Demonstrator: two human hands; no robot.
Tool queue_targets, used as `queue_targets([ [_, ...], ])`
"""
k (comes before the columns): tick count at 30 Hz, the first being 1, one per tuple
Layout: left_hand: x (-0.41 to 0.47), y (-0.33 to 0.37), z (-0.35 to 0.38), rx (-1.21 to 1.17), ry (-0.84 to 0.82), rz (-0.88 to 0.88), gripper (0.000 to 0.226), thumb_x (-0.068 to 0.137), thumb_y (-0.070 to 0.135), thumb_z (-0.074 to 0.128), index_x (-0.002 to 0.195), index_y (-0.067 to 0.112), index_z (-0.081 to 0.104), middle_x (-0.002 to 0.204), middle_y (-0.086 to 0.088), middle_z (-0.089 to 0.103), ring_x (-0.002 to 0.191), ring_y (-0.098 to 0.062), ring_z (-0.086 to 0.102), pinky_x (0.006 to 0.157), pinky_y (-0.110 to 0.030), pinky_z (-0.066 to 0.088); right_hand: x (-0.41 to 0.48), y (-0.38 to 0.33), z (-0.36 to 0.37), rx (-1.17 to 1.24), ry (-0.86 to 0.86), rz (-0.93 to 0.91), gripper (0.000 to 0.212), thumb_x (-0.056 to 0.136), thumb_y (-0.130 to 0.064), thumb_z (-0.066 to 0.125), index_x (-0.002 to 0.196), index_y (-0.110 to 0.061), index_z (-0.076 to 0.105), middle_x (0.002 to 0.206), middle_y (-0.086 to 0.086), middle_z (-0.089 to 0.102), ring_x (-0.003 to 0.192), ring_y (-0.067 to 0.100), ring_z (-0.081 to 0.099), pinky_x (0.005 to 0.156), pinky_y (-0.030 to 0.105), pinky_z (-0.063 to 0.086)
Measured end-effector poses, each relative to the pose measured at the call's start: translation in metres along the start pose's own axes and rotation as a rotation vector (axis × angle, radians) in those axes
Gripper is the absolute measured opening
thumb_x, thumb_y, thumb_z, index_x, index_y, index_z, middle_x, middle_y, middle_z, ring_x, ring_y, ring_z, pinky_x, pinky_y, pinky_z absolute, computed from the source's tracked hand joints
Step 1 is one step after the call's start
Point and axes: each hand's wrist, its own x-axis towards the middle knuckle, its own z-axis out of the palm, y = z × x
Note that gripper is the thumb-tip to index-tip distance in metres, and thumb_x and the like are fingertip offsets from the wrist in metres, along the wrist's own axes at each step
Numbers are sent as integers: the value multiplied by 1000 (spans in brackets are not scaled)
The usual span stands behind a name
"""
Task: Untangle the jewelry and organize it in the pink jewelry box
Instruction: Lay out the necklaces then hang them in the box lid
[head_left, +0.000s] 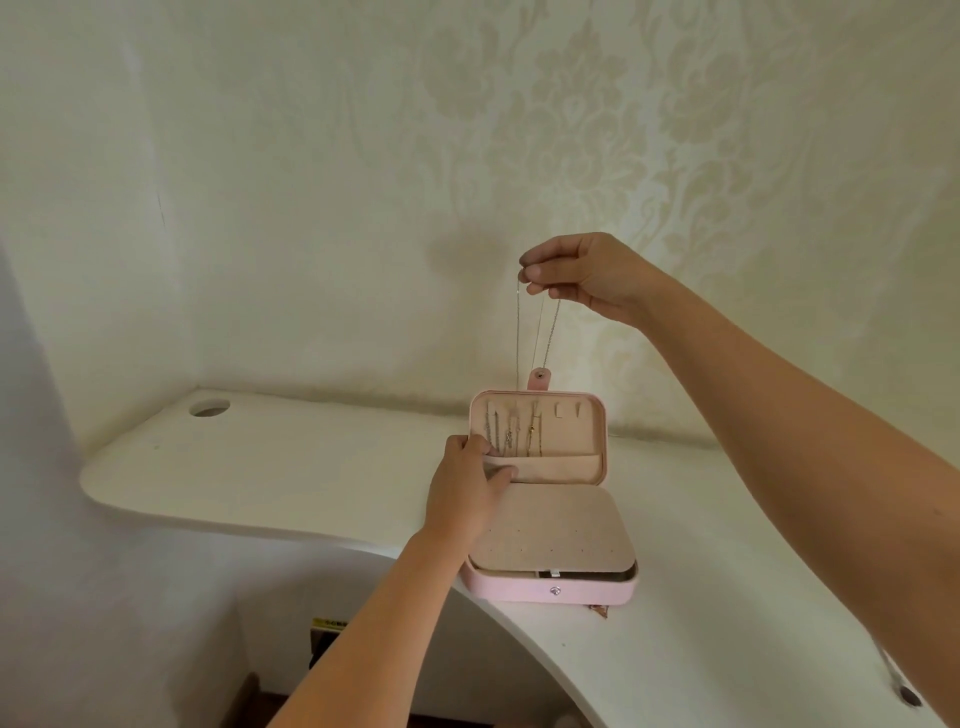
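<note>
The pink jewelry box (550, 592) stands open on the white desk (260, 467), its lid (582, 431) upright. Several chains (511, 434) hang from hooks inside the lid, their ends tucked into a fabric pocket (561, 467). My left hand (467, 488) pinches the left edge of that pocket. My right hand (582, 275) is raised above the lid and pinches a thin necklace chain (535, 332), which hangs down in loops toward the lid's snap tab (539, 378). A beige padded insert (556, 530) covers the box's lower tray.
The curved desk runs along a patterned wall. A round cable hole (209, 407) lies at its back left. A small dark item (601, 609) sits just in front of the box's right corner. Another small dark object (909, 695) is at the desk's right edge.
</note>
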Motion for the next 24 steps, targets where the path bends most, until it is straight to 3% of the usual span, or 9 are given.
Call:
queue_targets([
  [5,0,2,-1,-9,-8,-6,38,89,35,61,119,13,55,117,-4,48,96,-18,56,78,-18,40,-7,20,4,-176,54,-45,15,80,-2,71,94,-6,68,81,5,73,73,10,69,66,15,52],
  [13,-1,2,-2,-12,-19,-16,35,90,35,60,117,14,53,118,-3,46,98,-17,55,79,-17,41,-18,54,16,-210,86,-61,8,78,3,71,84,-1,69,73,10,69,61,10,66,61,19,54],
  [18,-1,3,-2,-26,-16,-5,34,89,34,61,116,14,53,115,-2,45,90,-13,50,77,-16,39,-25,73,23,-271,94,-56,6,76,-3,75,81,-5,73,67,18,67,60,16,64,68,20,54],
  [22,-1,1,-1,-21,-9,-4,33,88,34,62,111,13,54,113,-2,45,86,-14,48,75,-19,38,-32,87,34,-408,97,-103,7,76,-4,75,81,-8,75,74,4,71,63,1,63,64,8,47],
  [24,-1,1,0,-12,-6,-5,33,88,34,63,111,12,54,113,-3,46,85,-16,48,75,-21,41,-34,97,38,-539,82,-178,8,77,-5,74,81,-11,76,77,-4,71,67,-2,62,66,9,46],
])
